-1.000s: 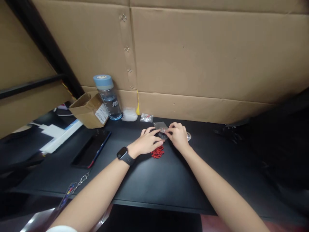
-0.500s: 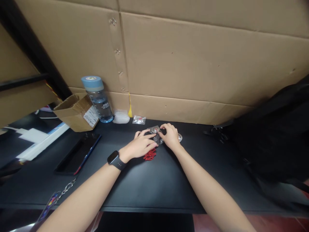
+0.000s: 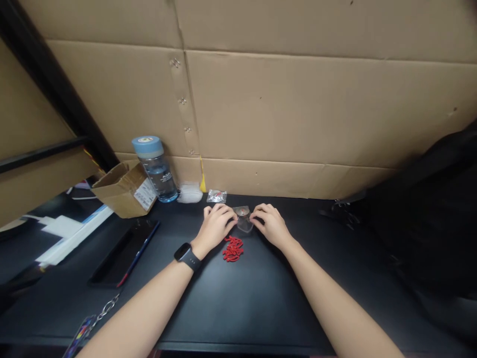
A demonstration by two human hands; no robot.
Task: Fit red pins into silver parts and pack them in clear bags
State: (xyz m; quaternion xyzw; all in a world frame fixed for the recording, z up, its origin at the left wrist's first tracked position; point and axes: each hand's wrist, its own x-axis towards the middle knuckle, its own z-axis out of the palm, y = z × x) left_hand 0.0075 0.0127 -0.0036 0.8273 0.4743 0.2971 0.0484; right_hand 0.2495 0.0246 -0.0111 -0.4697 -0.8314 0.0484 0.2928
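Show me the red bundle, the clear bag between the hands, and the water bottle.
Red bundle (image 3: 233, 250): head view, middle of the heap.
Clear bag (image 3: 244, 222): head view, its middle.
Water bottle (image 3: 160, 175): head view, its body.

Small clear plastic bag (image 3: 245, 225), red fleck (image 3: 242, 213) near its far end, held between left hand (image 3: 216, 226) and right hand (image 3: 272, 226)

red strands (image 3: 233, 252) block centre; desk (image 3: 337, 253) open rightward

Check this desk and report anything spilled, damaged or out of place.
No spill or breakage shows. The red cords lie tangled on the desk, on the near side of the clear plastic bag. The cardboard box stands open, its edges uneven. The water bottle seems to lean, perhaps lens distortion.
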